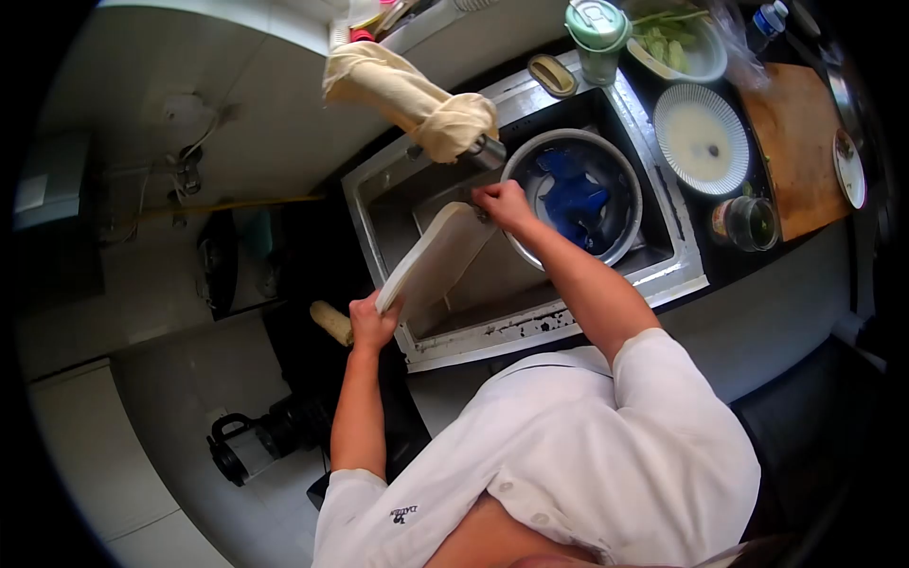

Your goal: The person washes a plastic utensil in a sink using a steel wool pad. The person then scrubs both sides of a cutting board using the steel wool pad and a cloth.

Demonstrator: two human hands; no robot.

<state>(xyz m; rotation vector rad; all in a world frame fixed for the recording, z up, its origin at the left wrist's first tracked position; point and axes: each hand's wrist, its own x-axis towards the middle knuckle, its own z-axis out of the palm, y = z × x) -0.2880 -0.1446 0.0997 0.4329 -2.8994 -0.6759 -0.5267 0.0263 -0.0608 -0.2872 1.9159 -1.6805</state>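
A pale flat board [437,254] is tilted over the left part of the metal sink [559,320]. My left hand [374,322] grips its lower left end. My right hand [505,204] is closed at the upper right end, below the cloth-wrapped faucet [412,102]; a small dark thing shows at its fingertips, too small to name. Just right of that hand, a round metal basin [630,222] stands in the sink with a blue item [573,199] and water inside. Beside my left hand lies a beige roll-shaped object [330,323].
Right of the sink are a ribbed white plate [703,138], a glass jar [748,223], a wooden cutting board [805,151] and a bowl of greens [696,52]. A green-lidded cup [598,43] stands behind the sink. A blender jug [248,449] is at the lower left.
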